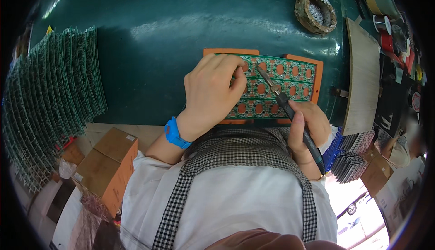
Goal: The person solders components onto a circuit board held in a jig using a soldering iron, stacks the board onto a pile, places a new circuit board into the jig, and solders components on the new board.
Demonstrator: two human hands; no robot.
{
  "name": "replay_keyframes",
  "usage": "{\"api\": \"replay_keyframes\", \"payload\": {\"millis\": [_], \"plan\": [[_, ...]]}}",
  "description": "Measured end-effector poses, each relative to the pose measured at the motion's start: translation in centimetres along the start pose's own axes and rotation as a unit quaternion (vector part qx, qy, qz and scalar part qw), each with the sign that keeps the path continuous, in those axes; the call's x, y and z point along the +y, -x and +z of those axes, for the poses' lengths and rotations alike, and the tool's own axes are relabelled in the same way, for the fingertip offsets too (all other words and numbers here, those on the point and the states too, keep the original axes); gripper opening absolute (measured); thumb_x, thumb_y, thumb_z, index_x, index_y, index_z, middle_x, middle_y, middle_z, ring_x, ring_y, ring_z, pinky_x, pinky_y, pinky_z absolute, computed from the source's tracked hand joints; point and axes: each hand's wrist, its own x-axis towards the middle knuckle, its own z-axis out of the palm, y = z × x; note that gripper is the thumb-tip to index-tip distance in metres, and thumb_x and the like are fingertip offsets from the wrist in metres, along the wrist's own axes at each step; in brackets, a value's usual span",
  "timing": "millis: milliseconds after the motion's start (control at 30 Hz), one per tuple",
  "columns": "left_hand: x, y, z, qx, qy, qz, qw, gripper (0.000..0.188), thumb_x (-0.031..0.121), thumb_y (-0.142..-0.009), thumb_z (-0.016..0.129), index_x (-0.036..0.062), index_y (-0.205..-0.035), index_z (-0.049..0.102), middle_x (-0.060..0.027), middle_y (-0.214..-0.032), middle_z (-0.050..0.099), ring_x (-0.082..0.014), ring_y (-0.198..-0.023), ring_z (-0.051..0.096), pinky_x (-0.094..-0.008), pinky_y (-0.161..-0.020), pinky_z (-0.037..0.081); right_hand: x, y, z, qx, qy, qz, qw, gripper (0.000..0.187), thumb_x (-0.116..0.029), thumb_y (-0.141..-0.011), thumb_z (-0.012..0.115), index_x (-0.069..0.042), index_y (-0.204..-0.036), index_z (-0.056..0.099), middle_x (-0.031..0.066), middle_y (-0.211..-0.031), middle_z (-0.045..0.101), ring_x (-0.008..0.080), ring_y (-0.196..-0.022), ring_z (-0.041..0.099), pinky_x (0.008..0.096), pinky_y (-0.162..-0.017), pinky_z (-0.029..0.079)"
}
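Observation:
A green circuit board panel point(274, 109) with rows of small repeated units and oval openings lies in an orange holding frame point(318, 80) near the table's front edge. Across its left part rests my left hand point(212, 91), fingers curled and thumb bent toward the fingertips. Whatever those fingers pinch is too small or hidden to make out. My right hand point(312, 125) grips a soldering iron point(290, 107) by its dark handle. The iron slants up and left, and its tip is over the panel's top row, just right of my left fingertips. I cannot tell whether the tip touches.
Many green circuit boards point(63, 75) stand in a row at the left. A round, crusted pot point(316, 13) sits at the back right. Beyond a wooden board point(362, 77) are a wire spool point(382, 24) and red items. Cardboard boxes point(108, 159) stand below the table at left.

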Motion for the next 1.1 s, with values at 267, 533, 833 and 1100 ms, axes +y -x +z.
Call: {"api": "replay_keyframes", "payload": {"millis": [267, 533, 833, 1100], "plan": [[-0.1, -0.1, 0.3, -0.014, 0.007, -0.004, 1.0, 0.006, 0.004, -0.076, 0.064, 0.0058, -0.081, 0.065, -0.0048, -0.072, 0.06, -0.0204, -0.066, 0.055, -0.0321, -0.056, 0.043, 0.7, -0.4, 0.9, -0.005, 0.025, -0.046, 0.999, 0.008, -0.001, -0.072, 0.062, 0.002, -0.078, 0.066, 0.0115, -0.065, 0.064, 0.0213, -0.053, 0.062, 0.0273, -0.048, 0.048], [-0.3, -0.2, 1.1, -0.007, 0.008, 0.018, 1.0, 0.003, 0.008, -0.075, 0.063, 0.0076, -0.077, 0.061, -0.003, -0.073, 0.057, -0.0216, -0.069, 0.056, -0.0338, -0.054, 0.046, 0.9, -0.1, 1.1, -0.017, -0.005, -0.041, 0.999, 0.01, 0.0, -0.072, 0.062, 0.002, -0.081, 0.066, 0.0105, -0.065, 0.063, 0.0204, -0.053, 0.06, 0.0273, -0.049, 0.047], [0.4, 2.5, 0.0, -0.036, 0.075, -0.038, 0.996, 0.01, 0.004, -0.074, 0.065, 0.0048, -0.082, 0.06, -0.0067, -0.08, 0.055, -0.0228, -0.07, 0.057, -0.0333, -0.055, 0.047, 0.2, 1.9, -0.6, -0.025, -0.023, -0.057, 0.998, 0.014, 0.0, -0.068, 0.059, 0.003, -0.08, 0.065, 0.0108, -0.063, 0.061, 0.022, -0.05, 0.058, 0.0293, -0.046, 0.046], [0.7, 3.5, 0.9, -0.004, 0.02, 0.004, 1.0, 0.01, 0.004, -0.074, 0.066, 0.0058, -0.083, 0.06, -0.0057, -0.079, 0.056, -0.0221, -0.07, 0.057, -0.0329, -0.056, 0.046, -0.1, 2.6, 0.2, -0.034, 0.0, -0.082, 0.996, 0.012, 0.0, -0.069, 0.059, 0.002, -0.079, 0.065, 0.0096, -0.063, 0.061, 0.0205, -0.049, 0.058, 0.0281, -0.045, 0.045]]}}
